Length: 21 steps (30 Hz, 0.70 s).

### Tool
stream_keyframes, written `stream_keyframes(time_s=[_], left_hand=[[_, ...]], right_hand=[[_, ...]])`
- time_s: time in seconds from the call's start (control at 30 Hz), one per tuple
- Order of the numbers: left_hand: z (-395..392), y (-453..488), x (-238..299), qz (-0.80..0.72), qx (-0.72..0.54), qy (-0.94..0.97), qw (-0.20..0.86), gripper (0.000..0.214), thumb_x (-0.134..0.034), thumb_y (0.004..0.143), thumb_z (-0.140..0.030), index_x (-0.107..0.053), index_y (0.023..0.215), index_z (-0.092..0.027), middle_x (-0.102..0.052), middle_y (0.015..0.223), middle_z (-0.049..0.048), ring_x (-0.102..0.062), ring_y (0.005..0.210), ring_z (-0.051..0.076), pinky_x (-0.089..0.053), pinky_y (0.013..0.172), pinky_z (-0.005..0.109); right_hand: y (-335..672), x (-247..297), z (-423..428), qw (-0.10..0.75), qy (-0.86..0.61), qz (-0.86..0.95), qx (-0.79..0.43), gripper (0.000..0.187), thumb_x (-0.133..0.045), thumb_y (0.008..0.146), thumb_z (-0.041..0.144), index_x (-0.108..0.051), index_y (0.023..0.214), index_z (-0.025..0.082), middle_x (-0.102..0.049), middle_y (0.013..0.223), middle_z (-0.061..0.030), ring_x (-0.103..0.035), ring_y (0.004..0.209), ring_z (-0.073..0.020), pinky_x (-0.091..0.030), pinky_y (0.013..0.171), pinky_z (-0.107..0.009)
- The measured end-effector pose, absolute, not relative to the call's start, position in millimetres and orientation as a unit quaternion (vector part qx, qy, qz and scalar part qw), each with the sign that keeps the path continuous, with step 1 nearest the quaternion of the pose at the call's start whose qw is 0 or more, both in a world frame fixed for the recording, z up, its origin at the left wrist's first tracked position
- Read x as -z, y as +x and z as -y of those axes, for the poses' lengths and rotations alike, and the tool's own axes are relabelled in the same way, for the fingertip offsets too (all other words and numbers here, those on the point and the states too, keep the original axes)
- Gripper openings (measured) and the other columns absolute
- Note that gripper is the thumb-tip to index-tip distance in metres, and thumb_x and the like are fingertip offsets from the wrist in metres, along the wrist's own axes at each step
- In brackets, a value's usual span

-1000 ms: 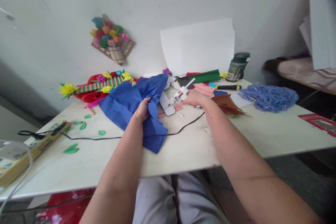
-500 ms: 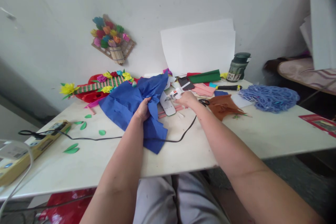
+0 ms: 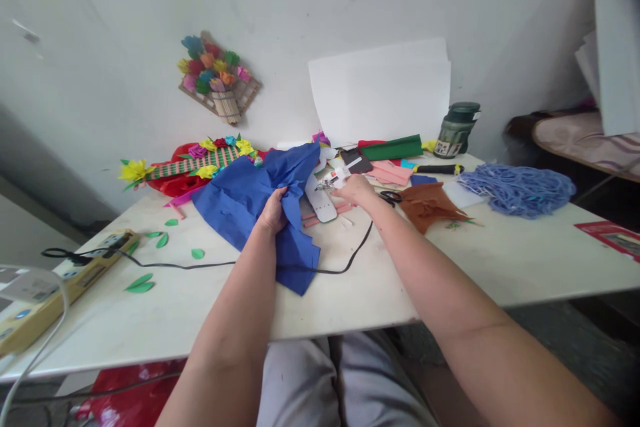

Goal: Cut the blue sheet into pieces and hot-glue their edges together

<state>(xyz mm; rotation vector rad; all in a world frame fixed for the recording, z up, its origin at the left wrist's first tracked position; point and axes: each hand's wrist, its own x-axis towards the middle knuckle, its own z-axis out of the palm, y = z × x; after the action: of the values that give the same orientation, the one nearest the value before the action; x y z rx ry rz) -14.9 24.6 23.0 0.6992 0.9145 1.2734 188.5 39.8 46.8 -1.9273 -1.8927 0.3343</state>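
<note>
Blue crepe paper (image 3: pixel 235 197), large and crumpled, spreads over the middle of the table. My left hand (image 3: pixel 274 210) is closed around a gathered fold of it, thumb on top. Pinched in my right hand (image 3: pixel 356 189) is a small white-and-clear packet (image 3: pixel 334 178) with an orange mark; its contents are too small to name. Under and beside the packet lie a white rounded strip (image 3: pixel 321 205) and thin pink pieces (image 3: pixel 343 207). A pair of black-handled scissors (image 3: pixel 391 197) rests just right of my right wrist, beside brown crepe paper (image 3: pixel 425 205).
A black cord (image 3: pixel 320 271) crosses the table from a power strip (image 3: pixel 95 267) at left. Green paper leaves (image 3: pixel 141 283) lie nearby. Behind are a flower-decked craft (image 3: pixel 195 161), green paper (image 3: pixel 395 147) and a dark jar (image 3: pixel 456 130). Blue yarn (image 3: pixel 520 190) sits at right.
The whole view has shifted slightly. Both hands keep the same holds on the blue crepe paper and the small packet, with hardly any movement.
</note>
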Motion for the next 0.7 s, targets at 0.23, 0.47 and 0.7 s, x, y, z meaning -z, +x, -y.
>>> stream_keyframes(time_s=[0.23, 0.47, 0.7], left_hand=[[-25.8, -15.7, -20.7, -0.386, -0.573, 0.298, 0.658, 0.029, -0.046, 0.075, -0.029, -0.065, 0.09, -0.013, -0.067, 0.062, 0.005, -0.065, 0.064, 0.019, -0.05, 0.076, 0.031], [-27.8, -16.9, -18.5, -0.383, -0.575, 0.284, 0.664, 0.031, -0.046, 0.076, -0.028, -0.065, 0.094, -0.013, -0.069, 0.064, 0.0054, -0.066, 0.068, 0.019, -0.05, 0.08, 0.03], [-26.0, -16.6, -20.0, -0.372, -0.575, 0.284, 0.67, 0.032, -0.045, 0.076, -0.028, -0.065, 0.096, -0.013, -0.069, 0.066, 0.0053, -0.066, 0.072, 0.02, -0.049, 0.083, 0.031]], right_hand=[[177.6, -41.3, -52.2, 0.244, -0.672, 0.684, -0.146, 0.045, -0.069, 0.058, 0.049, -0.067, 0.092, 0.02, -0.067, 0.093, -0.0061, -0.061, 0.089, -0.0217, -0.045, 0.067, -0.025], [169.9, -38.2, -61.5, 0.223, -0.671, 0.697, -0.122, 0.051, -0.066, 0.058, 0.054, -0.065, 0.099, 0.022, -0.065, 0.102, -0.0078, -0.06, 0.095, -0.0249, -0.045, 0.072, -0.03], [165.1, -40.7, -64.0, 0.218, -0.682, 0.687, -0.122, 0.053, -0.063, 0.062, 0.054, -0.064, 0.103, 0.019, -0.065, 0.104, -0.0099, -0.06, 0.096, -0.025, -0.045, 0.073, -0.03]])
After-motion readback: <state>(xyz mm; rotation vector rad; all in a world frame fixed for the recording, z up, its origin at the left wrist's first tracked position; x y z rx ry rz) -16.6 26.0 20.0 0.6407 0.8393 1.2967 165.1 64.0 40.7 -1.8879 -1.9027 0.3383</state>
